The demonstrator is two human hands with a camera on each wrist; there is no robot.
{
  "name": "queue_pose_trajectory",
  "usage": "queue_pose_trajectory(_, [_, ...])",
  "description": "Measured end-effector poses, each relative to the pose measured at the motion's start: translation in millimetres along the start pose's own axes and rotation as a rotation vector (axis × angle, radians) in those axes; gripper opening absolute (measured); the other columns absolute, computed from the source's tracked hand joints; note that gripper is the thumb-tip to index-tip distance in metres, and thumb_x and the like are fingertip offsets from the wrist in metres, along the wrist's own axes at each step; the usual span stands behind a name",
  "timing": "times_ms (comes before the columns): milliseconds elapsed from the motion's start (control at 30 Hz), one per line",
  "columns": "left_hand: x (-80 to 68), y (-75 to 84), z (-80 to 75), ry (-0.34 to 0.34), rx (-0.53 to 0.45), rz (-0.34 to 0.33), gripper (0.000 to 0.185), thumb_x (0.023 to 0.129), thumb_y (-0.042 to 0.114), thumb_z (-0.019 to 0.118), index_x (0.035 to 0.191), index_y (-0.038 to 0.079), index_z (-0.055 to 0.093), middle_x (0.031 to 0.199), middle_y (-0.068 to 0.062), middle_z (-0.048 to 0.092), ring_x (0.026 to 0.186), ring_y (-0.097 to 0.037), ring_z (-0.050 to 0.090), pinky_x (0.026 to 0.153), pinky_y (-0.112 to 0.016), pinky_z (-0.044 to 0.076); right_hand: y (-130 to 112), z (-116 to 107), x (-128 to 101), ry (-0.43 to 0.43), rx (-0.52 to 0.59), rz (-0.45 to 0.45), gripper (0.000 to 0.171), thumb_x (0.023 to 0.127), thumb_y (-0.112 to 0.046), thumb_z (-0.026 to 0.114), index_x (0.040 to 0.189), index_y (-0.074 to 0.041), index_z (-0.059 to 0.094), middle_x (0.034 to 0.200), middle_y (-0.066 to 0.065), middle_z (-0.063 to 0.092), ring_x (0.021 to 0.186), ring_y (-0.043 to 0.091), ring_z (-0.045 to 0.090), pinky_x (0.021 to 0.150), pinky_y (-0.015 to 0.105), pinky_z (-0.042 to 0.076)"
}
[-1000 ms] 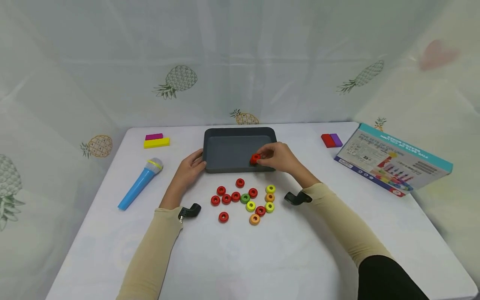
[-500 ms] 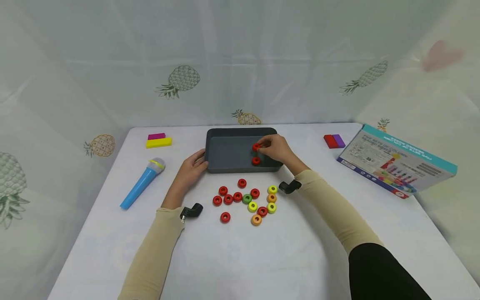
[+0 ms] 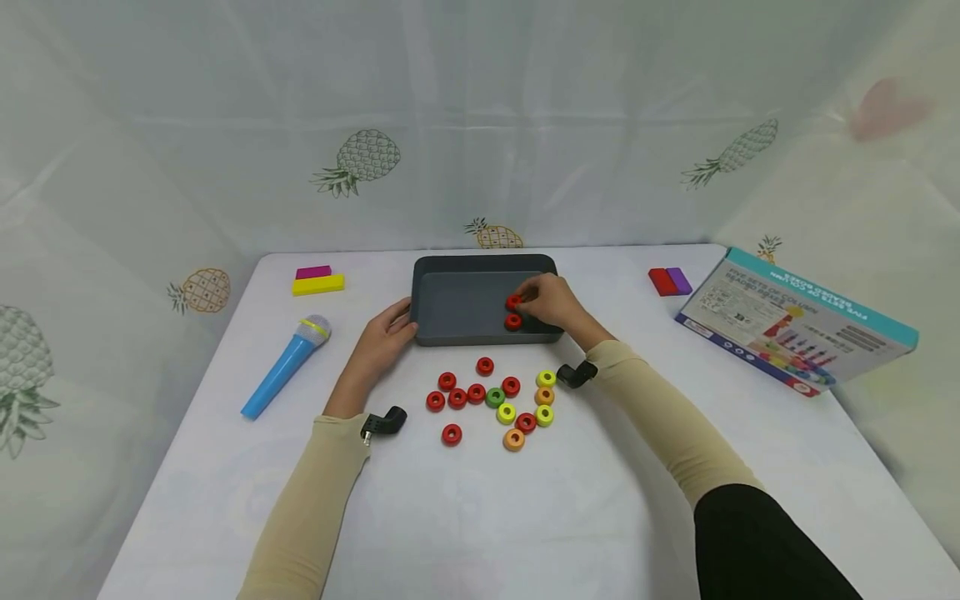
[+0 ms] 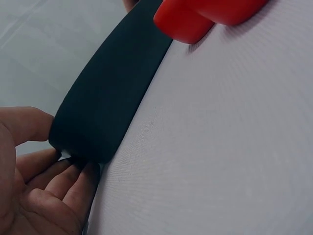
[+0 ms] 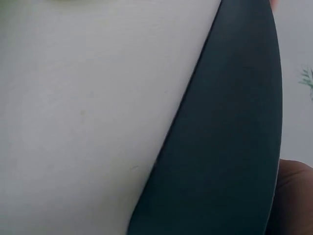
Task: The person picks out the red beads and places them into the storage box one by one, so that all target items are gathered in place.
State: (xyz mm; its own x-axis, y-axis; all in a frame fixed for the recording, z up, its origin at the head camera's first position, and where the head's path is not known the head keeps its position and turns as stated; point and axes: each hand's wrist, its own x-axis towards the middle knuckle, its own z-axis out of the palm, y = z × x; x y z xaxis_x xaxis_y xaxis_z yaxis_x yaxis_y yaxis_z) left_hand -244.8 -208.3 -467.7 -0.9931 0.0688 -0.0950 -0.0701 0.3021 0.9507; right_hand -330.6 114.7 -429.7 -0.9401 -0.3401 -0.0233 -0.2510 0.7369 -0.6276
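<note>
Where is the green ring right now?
In the head view, the green ring lies on the table amid the loose rings, between a red ring and a yellow ring.

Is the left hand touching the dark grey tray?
Touching. In the left wrist view, the left hand's fingertips press against the near corner of the dark grey tray, with no gap visible between them.
</note>
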Motion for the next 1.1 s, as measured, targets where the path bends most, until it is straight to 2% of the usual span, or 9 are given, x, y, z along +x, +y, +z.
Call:
queue_pose_trajectory(133, [-1.4,0.9,-0.7,-0.006,-0.001,-0.002,0.061,0.102,0.024,0.058,0.159,0.022,0.035,0.165,-0.001,0.033,0.149,-0.021,0.040,0.122,-0.040,0.037,-0.6,0.0,0.5,0.000,-0.003,-0.008,0.026,0.088,-0.013,0.076,0.112,-0.002,0.074,0.109,0.014,0.074,0.100,0.027,0.069,0.088,0.041,0.059])
queue_pose_trajectory(367, [-3.0,0.6,1.5,0.001,-0.022,0.012,0.060,0.102,0.019,0.058,0.158,0.018,0.036,0.164,-0.004,0.037,0.148,-0.023,0.042,0.121,-0.040,0.038,0.9,-1.3,-5.3,0.001,-0.006,-0.012,0.032,0.090,-0.015,0.075,0.119,-0.002,0.071,0.115,0.016,0.073,0.105,0.029,0.068,0.090,0.042,0.059])
queue_pose_trajectory(633, [-3.9,1.8,2.2,0.016,0.011,0.002,0.059,0.102,0.021,0.058,0.157,0.021,0.038,0.163,-0.002,0.038,0.147,-0.021,0.043,0.119,-0.039,0.040,-2.8,-4.9,-14.7,0.038,0.043,-0.036,0.033,0.091,-0.017,0.074,0.120,-0.002,0.071,0.113,0.015,0.074,0.105,0.029,0.070,0.091,0.044,0.059])
queue_pose_trajectory(833, [-3.9,2.5,1.7,0.009,0.009,-0.011,0.060,0.102,0.022,0.058,0.158,0.021,0.036,0.164,-0.001,0.037,0.148,-0.021,0.042,0.120,-0.039,0.039,-12.6,-13.1,-35.3,0.039,0.099,-0.068,0.035,0.091,-0.017,0.074,0.123,-0.003,0.071,0.114,0.014,0.073,0.103,0.027,0.070,0.089,0.042,0.060])
queue_pose_trajectory(967, [-4.8,4.4,2.1,0.007,0.009,-0.019,0.060,0.103,0.022,0.058,0.158,0.021,0.036,0.164,-0.001,0.036,0.148,-0.021,0.042,0.120,-0.039,0.039,-23.0,-18.4,-55.3,0.020,0.139,-0.078,0.035,0.090,-0.017,0.076,0.122,-0.004,0.072,0.113,0.012,0.074,0.101,0.024,0.071,0.088,0.040,0.061])
queue_pose_trajectory(1100, [-4.7,6.3,2.3,0.013,0.004,-0.011,0.060,0.102,0.021,0.058,0.158,0.020,0.036,0.164,-0.002,0.036,0.148,-0.022,0.042,0.121,-0.040,0.039,-32.3,-17.2,-77.8,-0.005,0.181,-0.126,0.034,0.087,-0.016,0.079,0.118,-0.002,0.073,0.115,0.013,0.074,0.101,0.024,0.072,0.090,0.040,0.061])
